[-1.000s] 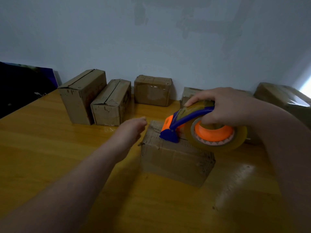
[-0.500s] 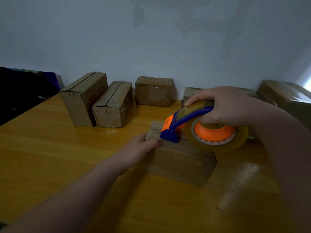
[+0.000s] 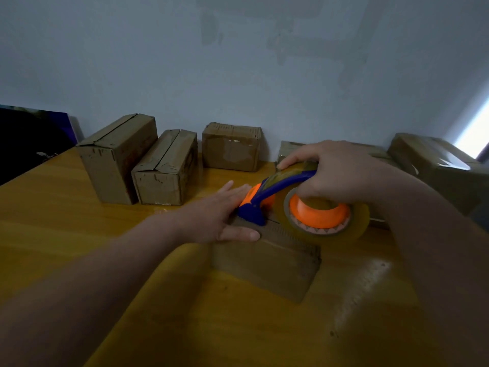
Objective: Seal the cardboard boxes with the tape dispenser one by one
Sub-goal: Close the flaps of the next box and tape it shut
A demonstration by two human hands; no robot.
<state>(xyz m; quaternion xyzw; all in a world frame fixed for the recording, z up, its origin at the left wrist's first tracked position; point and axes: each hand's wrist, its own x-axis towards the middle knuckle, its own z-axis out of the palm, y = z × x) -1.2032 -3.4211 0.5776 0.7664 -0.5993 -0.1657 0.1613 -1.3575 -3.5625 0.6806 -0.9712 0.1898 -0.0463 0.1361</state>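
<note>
A small cardboard box (image 3: 267,263) lies on the wooden table (image 3: 79,234) in front of me. My right hand (image 3: 336,173) grips a blue and orange tape dispenser (image 3: 299,205) with a clear tape roll, its front end pressed on the box's top at the far left. My left hand (image 3: 219,210) rests flat on the left end of the box top, fingers straight, thumb along the near edge, right beside the dispenser's nose.
Three cardboard boxes stand along the wall: a tall one (image 3: 116,154), one beside it (image 3: 164,168) and a smaller one (image 3: 231,147). More boxes (image 3: 434,160) lie at the far right behind my right arm. A dark panel (image 3: 29,139) leans at the left.
My left hand has moved from the box's left corner up onto its top and flattened there. The dispenser and my right hand have stayed nearly still.
</note>
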